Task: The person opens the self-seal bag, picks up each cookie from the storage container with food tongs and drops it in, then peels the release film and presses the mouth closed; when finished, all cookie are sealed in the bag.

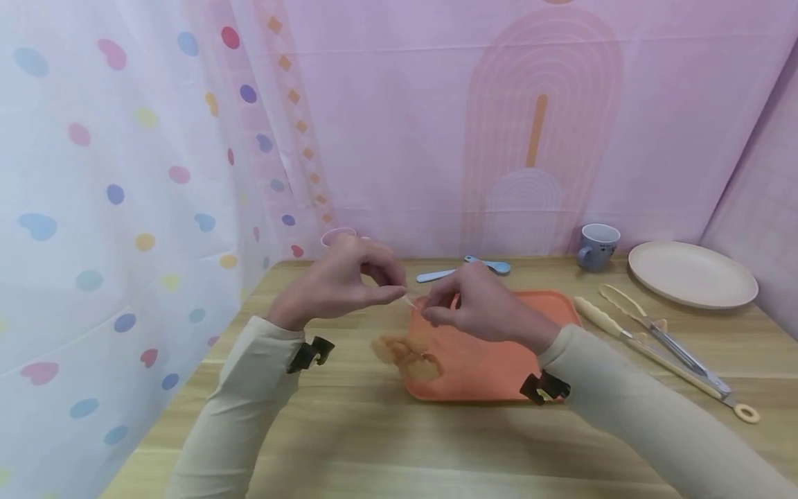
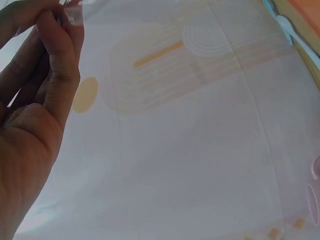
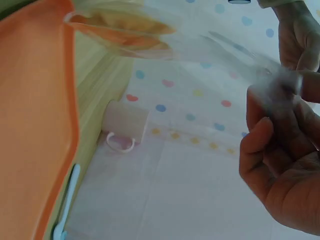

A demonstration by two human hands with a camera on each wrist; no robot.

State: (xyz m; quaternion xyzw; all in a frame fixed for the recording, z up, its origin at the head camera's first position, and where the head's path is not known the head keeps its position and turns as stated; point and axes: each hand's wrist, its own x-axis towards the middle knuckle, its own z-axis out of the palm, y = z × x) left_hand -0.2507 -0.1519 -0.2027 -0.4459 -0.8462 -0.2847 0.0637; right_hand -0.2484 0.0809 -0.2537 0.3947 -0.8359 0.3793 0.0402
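A clear plastic bag (image 1: 408,357) with orange-brown pieces at its bottom hangs over the left edge of the orange tray (image 1: 486,367). My left hand (image 1: 343,281) pinches the top of the bag between thumb and fingers. Close beside it, my right hand (image 1: 476,305) pinches the bag's upper edge too. In the right wrist view the bag's clear film (image 3: 220,45) stretches from the pieces up to the fingers of my right hand (image 3: 287,160). Only a scrap of film shows at the fingertips of my left hand (image 2: 45,75) in the left wrist view.
Behind the tray lie a blue spoon (image 1: 499,267) and a light blue handle (image 1: 436,276). A pale mug (image 3: 125,122) stands behind my left hand. To the right are a grey-blue mug (image 1: 597,248), a beige plate (image 1: 692,276) and tongs (image 1: 676,350). Curtains (image 1: 399,125) border the table.
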